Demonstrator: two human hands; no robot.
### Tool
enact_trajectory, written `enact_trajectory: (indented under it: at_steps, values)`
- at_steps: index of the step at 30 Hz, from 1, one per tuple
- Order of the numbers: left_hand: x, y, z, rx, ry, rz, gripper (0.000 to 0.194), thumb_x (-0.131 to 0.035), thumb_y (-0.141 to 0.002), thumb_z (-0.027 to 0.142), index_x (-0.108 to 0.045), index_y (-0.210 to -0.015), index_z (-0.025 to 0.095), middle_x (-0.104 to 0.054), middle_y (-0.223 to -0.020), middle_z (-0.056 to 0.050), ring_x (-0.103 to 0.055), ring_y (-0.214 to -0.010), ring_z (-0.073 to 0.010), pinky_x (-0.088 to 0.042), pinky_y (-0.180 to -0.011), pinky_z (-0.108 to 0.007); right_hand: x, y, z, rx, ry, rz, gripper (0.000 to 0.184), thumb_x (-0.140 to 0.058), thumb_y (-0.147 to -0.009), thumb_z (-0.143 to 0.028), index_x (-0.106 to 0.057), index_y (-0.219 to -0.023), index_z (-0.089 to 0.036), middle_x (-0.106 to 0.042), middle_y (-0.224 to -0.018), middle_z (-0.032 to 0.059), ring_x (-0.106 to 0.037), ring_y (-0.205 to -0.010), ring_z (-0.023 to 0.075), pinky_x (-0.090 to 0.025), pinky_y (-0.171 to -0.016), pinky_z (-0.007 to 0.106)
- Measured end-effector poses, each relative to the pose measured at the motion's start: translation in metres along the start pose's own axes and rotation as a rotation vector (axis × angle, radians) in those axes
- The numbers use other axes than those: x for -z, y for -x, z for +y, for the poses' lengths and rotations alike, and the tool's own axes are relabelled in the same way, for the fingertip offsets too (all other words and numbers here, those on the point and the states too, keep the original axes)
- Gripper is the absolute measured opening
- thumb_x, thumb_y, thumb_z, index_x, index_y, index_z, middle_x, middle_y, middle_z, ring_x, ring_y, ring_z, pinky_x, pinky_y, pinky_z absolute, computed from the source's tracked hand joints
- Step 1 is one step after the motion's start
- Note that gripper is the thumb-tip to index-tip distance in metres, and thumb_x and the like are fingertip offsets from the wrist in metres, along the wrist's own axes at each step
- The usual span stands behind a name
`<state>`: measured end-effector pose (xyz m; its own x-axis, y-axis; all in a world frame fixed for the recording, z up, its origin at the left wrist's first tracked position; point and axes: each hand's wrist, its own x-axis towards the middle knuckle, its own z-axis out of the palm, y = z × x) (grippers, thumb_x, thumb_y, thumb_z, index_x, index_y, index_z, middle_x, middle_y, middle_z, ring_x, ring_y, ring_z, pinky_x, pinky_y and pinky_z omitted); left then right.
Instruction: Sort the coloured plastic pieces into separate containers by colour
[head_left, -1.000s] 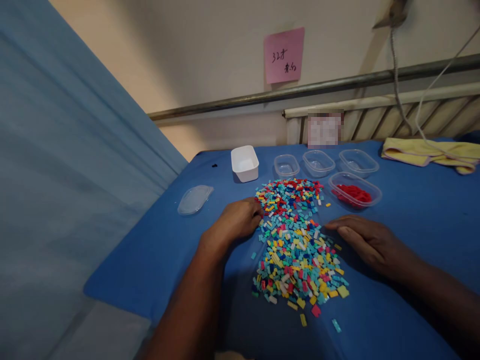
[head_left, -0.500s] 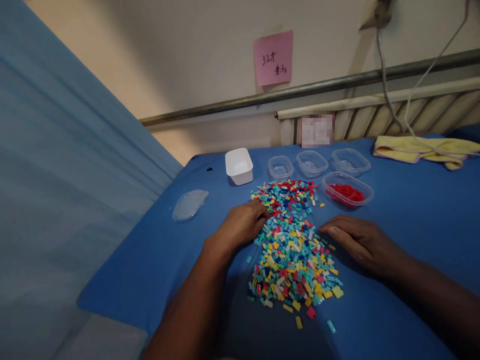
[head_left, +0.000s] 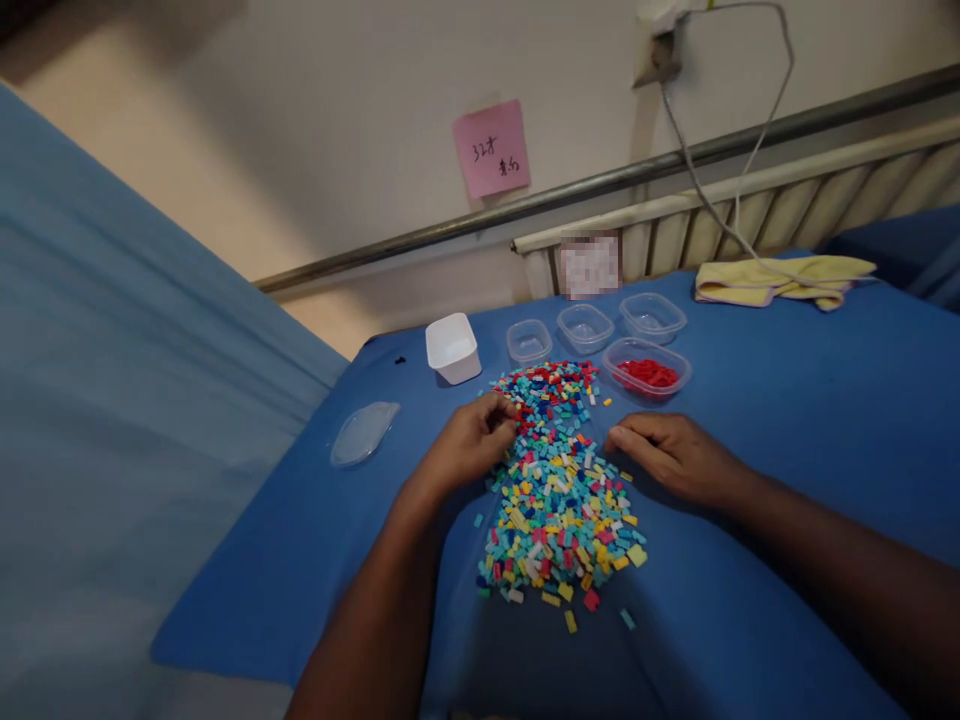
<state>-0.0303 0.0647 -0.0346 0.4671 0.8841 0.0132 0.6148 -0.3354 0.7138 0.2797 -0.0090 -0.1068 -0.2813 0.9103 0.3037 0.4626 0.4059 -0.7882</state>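
Observation:
A pile of small toy building bricks [head_left: 555, 510], in turquoise, yellow, red, blue and white, is spread over the blue-covered table. My left hand [head_left: 480, 435] is at the pile's upper left edge, beside some red bricks [head_left: 525, 418]. Its fingers are curled towards the thumb, and what they pinch, if anything, cannot be made out. To the right of the pile, my right hand [head_left: 671, 455] rests low over the table with its fingers pressed together. Whatever lies inside it is hidden. Behind that hand, a clear plastic container [head_left: 679, 388] holds red bricks [head_left: 646, 374].
Behind the pile stand a white tub [head_left: 463, 366] and three clear containers [head_left: 529, 342]. A clear lid [head_left: 364, 433] lies at the left. The far right has a folded yellow cloth [head_left: 739, 280] with a cable over it. A blue curtain [head_left: 150, 350] hangs along the left.
The camera view has turned, so the scene sits further left. My left fingers have curled closer to the thumb at the pile's edge. My right hand stays closed beside the pile.

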Motion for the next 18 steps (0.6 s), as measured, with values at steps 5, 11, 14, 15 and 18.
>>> enact_trajectory:
  at_steps: [5, 11, 14, 15, 18]
  values:
    - [-0.024, -0.047, 0.047, -0.177, -0.034, -0.073, 0.017, -0.062, -0.092, 0.026, -0.072, -0.104, 0.019, -0.069, -0.084, 0.001, -0.059, -0.072, -0.0145, -0.043, -0.065, -0.026, -0.003, -0.002, 0.006, -0.02, -0.053, -0.003, 0.051, -0.049, -0.114, -0.053, -0.074, -0.083, -0.02, -0.067, -0.073, 0.0011, -0.06, -0.067, 0.017, -0.045, -0.065, 0.032]
    - [-0.06, -0.111, 0.093, -0.312, -0.12, -0.021, 0.021, -0.063, -0.096, 0.021, -0.075, -0.113, 0.017, -0.078, -0.104, -0.005, -0.068, -0.088, -0.0173, -0.049, -0.076, -0.028, 0.0, -0.004, 0.01, -0.034, -0.101, 0.014, 0.046, -0.053, -0.112, -0.051, -0.077, -0.087, -0.021, -0.071, -0.075, 0.0012, -0.061, -0.069, 0.0177, -0.044, -0.065, 0.032]
    - [-0.06, -0.108, 0.095, -0.327, -0.182, -0.008, 0.019, -0.064, -0.099, 0.023, -0.076, -0.112, 0.017, -0.079, -0.104, -0.005, -0.068, -0.087, -0.0175, -0.049, -0.077, -0.029, 0.002, -0.004, 0.01, -0.029, -0.119, 0.022, 0.045, -0.053, -0.112, -0.05, -0.078, -0.088, -0.022, -0.072, -0.077, 0.0015, -0.062, -0.07, 0.0178, -0.046, -0.067, 0.032]
    - [-0.057, -0.1, 0.093, -0.318, -0.222, -0.042, 0.016, -0.065, -0.098, 0.023, -0.077, -0.107, 0.017, -0.079, -0.099, -0.004, -0.068, -0.085, -0.0174, -0.048, -0.076, -0.029, 0.002, -0.005, 0.01, -0.032, -0.122, 0.023, 0.045, -0.053, -0.112, -0.05, -0.078, -0.088, -0.022, -0.072, -0.076, 0.0013, -0.062, -0.07, 0.0177, -0.046, -0.067, 0.032]
    - [-0.047, -0.068, 0.084, -0.258, -0.401, -0.222, 0.014, -0.066, -0.095, 0.02, -0.08, -0.095, 0.02, -0.079, -0.092, -0.003, -0.068, -0.082, -0.0181, -0.044, -0.071, -0.029, 0.001, -0.007, 0.01, -0.045, -0.13, 0.035, 0.047, -0.052, -0.111, -0.051, -0.078, -0.087, -0.021, -0.07, -0.075, 0.0014, -0.062, -0.07, 0.0182, -0.045, -0.066, 0.032]
